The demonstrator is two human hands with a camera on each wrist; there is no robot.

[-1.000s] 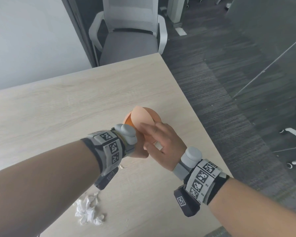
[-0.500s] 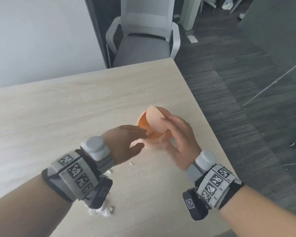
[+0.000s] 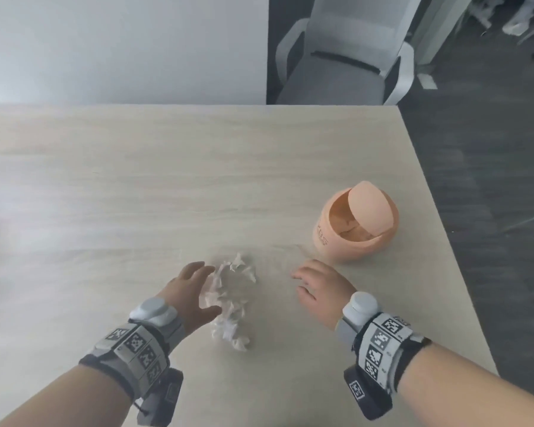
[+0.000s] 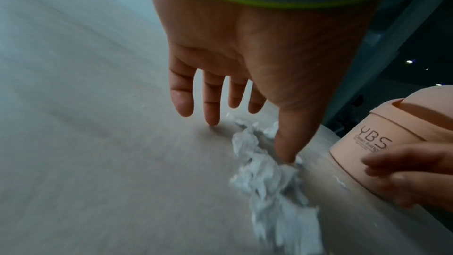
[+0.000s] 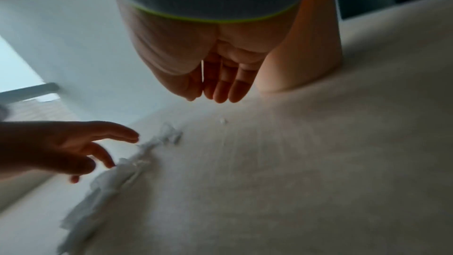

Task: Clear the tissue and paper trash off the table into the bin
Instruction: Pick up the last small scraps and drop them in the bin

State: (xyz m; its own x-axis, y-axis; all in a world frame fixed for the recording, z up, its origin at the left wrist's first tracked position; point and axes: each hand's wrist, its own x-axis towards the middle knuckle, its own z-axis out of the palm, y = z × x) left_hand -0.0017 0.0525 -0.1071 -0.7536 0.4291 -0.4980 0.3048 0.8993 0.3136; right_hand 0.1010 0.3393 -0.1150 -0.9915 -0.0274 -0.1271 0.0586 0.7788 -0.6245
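Observation:
A heap of crumpled white tissue (image 3: 230,300) (image 4: 267,177) (image 5: 115,179) lies on the pale wooden table (image 3: 136,195) in front of me. My left hand (image 3: 195,291) (image 4: 235,92) hovers at the heap's left side, fingers spread and straight, thumb tip touching the tissue. My right hand (image 3: 315,288) (image 5: 215,84) is to the right of the heap, fingers relaxed, holding nothing. A small peach bin (image 3: 356,223) (image 4: 392,139) with its swing lid tipped open stands just beyond the right hand; tissue shows inside it.
The table's right edge (image 3: 463,272) runs close to the bin, with dark carpet beyond. A grey office chair (image 3: 342,63) stands behind the far edge. A tiny white scrap (image 5: 222,120) lies on the table near the right hand.
Both hands have left the bin, which they held with the lid pushed in, and have come back toward me to the tissue heap. The view has swung left.

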